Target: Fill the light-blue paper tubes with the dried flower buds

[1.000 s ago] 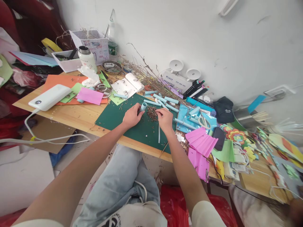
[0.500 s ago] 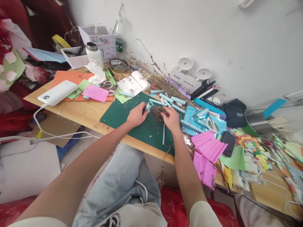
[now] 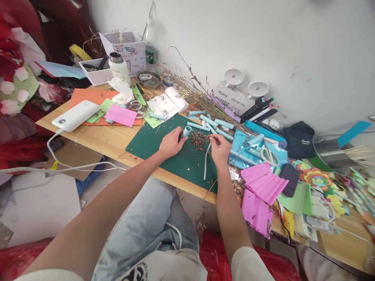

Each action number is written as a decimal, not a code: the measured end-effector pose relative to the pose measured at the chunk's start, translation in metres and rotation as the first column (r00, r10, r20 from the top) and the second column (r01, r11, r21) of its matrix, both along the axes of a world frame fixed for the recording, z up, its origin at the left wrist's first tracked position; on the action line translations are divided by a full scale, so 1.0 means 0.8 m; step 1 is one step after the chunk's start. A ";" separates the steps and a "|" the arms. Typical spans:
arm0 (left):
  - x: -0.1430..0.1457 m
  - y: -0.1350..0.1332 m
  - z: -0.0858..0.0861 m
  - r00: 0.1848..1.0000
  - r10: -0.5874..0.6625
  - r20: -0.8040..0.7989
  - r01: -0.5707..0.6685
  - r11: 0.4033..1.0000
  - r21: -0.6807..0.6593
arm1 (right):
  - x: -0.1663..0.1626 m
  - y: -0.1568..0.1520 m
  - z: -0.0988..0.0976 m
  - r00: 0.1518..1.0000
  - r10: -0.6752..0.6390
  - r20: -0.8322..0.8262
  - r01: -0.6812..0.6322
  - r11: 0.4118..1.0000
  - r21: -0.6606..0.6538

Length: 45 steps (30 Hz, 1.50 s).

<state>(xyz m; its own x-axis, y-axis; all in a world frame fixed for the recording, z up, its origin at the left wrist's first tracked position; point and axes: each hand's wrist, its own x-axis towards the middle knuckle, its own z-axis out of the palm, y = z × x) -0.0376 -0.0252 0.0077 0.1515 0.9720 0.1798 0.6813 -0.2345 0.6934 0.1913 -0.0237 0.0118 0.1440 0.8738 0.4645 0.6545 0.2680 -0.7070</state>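
A short light blue paper tube [image 3: 186, 130] is gripped in my left hand [image 3: 172, 143], its open end facing up. Just right of it, a small heap of dried brown plant bits [image 3: 199, 139] lies on the dark green cutting mat [image 3: 164, 156]. My right hand [image 3: 220, 148] is at the heap's right edge, thumb and fingers pinched together. What the pinch holds is too small to make out. A narrow pale strip [image 3: 205, 164] lies on the mat, its upper end curving close to the right fingers; I cannot tell whether they touch it.
Several blue paper tubes [image 3: 209, 120] and dry stalks [image 3: 187, 88] lie behind the mat. A white power bank [image 3: 75, 116] and an uncapped white bottle [image 3: 119, 69] stand left. Pink folded paper [image 3: 262, 180] and a dark phone-like object [image 3: 288, 179] lie right.
My right hand has drawn back to the right from the heap, uncovering more of the pale strip. My left hand still holds the tube in about the same place.
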 end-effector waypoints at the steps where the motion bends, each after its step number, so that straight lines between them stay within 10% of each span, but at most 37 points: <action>1: 0.000 0.000 0.000 1.000 0.000 0.001 0.000 1.000 -0.001 | 0.000 0.000 -0.001 1.000 -0.010 -0.002 0.010 1.000 -0.006; 29: 0.000 0.002 0.000 0.999 -0.005 0.048 0.005 1.000 -0.009 | -0.005 -0.007 -0.009 0.968 0.195 0.161 -0.193 0.981 -0.023; 39: 0.000 0.002 0.001 0.999 -0.005 0.042 0.005 1.000 -0.002 | -0.008 -0.003 -0.013 0.922 0.152 0.356 -0.114 0.986 -0.125; 45: 0.000 0.002 0.000 0.999 -0.008 0.052 0.008 1.000 0.002 | -0.011 -0.006 -0.010 0.977 0.067 0.203 -0.072 0.997 0.021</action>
